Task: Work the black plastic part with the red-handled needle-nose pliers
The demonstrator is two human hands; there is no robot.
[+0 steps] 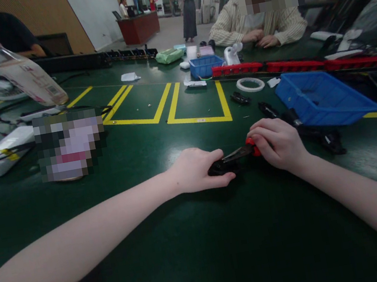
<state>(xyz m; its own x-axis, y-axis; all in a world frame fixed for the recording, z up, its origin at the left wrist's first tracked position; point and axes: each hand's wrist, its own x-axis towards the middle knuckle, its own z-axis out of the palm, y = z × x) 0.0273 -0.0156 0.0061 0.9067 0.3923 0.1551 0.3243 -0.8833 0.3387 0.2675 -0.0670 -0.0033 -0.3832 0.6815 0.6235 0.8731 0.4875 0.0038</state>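
Note:
My left hand (pixel 200 168) is closed around a small black plastic part (pixel 219 168), with the thumb above it and a finger below. Red-handled pliers (pixel 240 153) are in my right hand (pixel 278 142), fingers wrapped round the grips. Their narrow metal jaws point left and reach the black part beside my left thumb; whether they grip it I cannot tell. Both hands are just over the green table (pixel 205 235). More black parts (pixel 332 142) lie to the right of my right hand.
A blue bin (pixel 322 95) stands at right, near a white tape roll (pixel 250 84). Yellow tape (pixel 201 120) marks the table. At left are a phone (pixel 75 149), a bottle (pixel 29 79) and cables. Red strips (pixel 292 66) lie farther back. Someone in a striped sleeve (pixel 230 26) sits opposite.

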